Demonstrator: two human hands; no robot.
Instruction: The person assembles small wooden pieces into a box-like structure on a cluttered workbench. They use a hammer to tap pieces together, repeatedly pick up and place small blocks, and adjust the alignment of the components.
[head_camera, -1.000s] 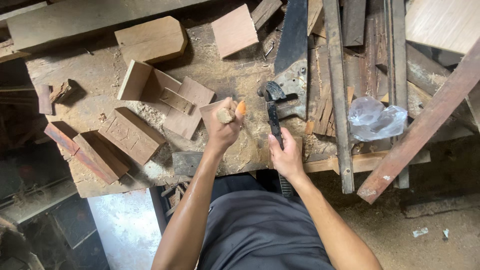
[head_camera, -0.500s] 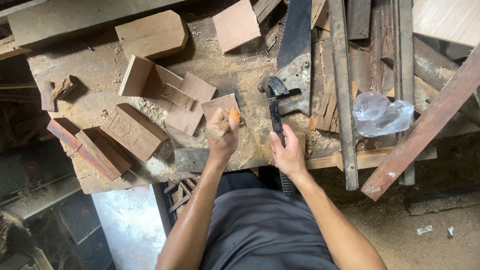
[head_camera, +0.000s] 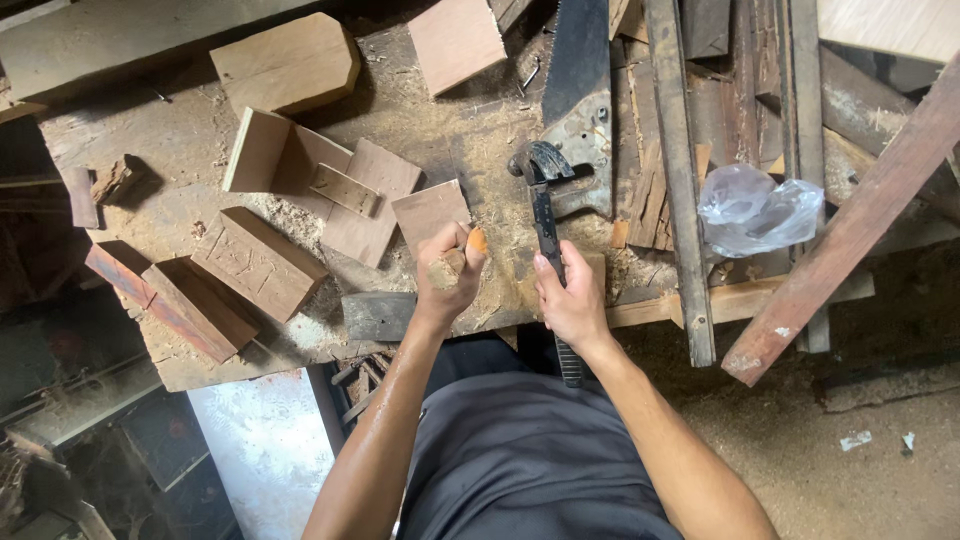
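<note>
My left hand (head_camera: 448, 272) is closed around a short wooden-handled tool (head_camera: 446, 268) with an orange end (head_camera: 477, 240), held over the front of the workbench (head_camera: 420, 130). Just beyond it lies a small square wooden piece (head_camera: 430, 212). My right hand (head_camera: 572, 298) grips the black handle of a claw hammer (head_camera: 541, 165). The hammer lies flat on the bench with its head pointing away from me and its handle end sticking out under my wrist.
A handsaw (head_camera: 580, 95) lies beyond the hammer head. Wood blocks (head_camera: 288, 62), a carved block (head_camera: 258, 262) and thin boards (head_camera: 365, 200) litter the sawdust-covered left side. Long planks (head_camera: 680, 180) and a crumpled plastic bag (head_camera: 755, 210) are on the right. A reddish beam (head_camera: 850, 235) crosses diagonally.
My left hand has drawn back toward me with the tool, off the small square piece. My right hand has stayed on the hammer handle.
</note>
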